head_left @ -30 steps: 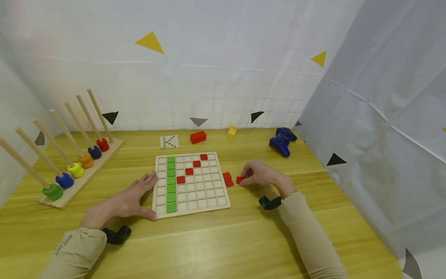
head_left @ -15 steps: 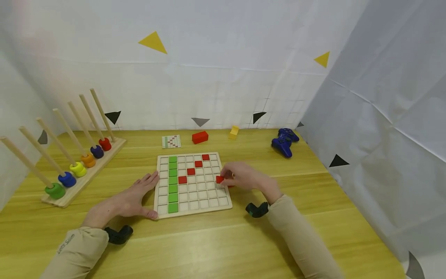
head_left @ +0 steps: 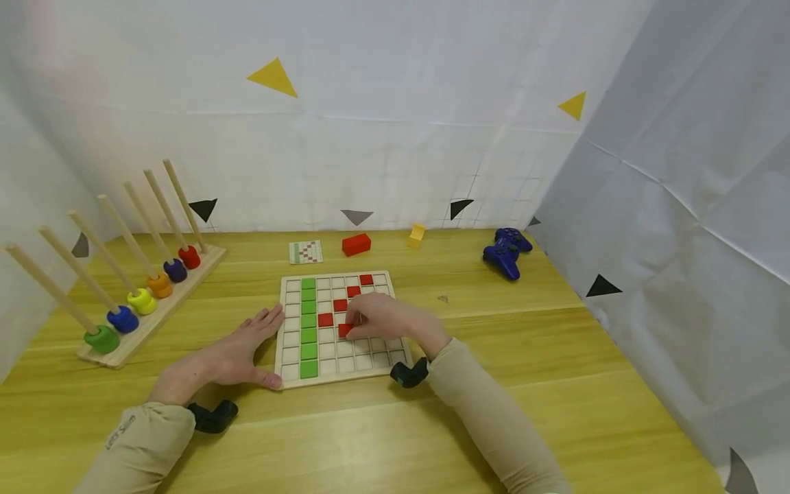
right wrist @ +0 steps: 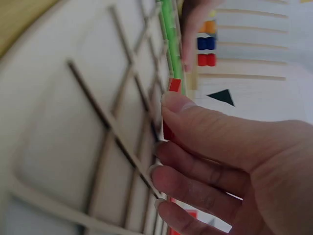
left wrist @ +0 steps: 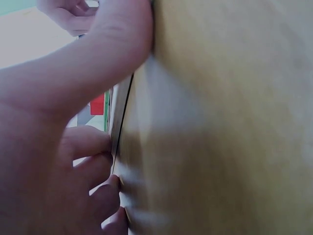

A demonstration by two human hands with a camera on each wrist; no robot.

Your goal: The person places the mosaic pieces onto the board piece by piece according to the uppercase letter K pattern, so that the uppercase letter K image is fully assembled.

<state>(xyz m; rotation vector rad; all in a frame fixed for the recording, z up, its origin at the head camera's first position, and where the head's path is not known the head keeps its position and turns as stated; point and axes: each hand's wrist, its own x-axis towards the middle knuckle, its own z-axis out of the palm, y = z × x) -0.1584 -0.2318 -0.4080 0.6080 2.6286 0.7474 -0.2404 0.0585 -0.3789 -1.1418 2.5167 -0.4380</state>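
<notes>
A wooden grid board [head_left: 342, 376] lies flat on the table, with a column of green tiles [head_left: 308, 321] and a diagonal of red tiles [head_left: 325, 320]. Over the board, just right of the lowest red tile in the diagonal, my right hand [head_left: 389, 319] pinches a small red tile [head_left: 345, 331] between thumb and fingers. In the right wrist view this tile [right wrist: 174, 85] stands edge-on at the thumb tip, close to the grid. My left hand [head_left: 237, 353] rests with fingers and thumb spread against the board's left edge; the left wrist view shows its fingers [left wrist: 93, 171] along that edge.
A wooden peg stand [head_left: 154, 312] with coloured beads stands at the left. Behind the board lie a small pattern card [head_left: 306, 252], a red block [head_left: 356, 244] and a yellow piece [head_left: 416, 235]. A blue game controller [head_left: 507, 252] sits at the back right.
My right hand has carried the red tile left from the table beside the board to over its middle. The loose red tiles there are now hidden. My left hand stays put.
</notes>
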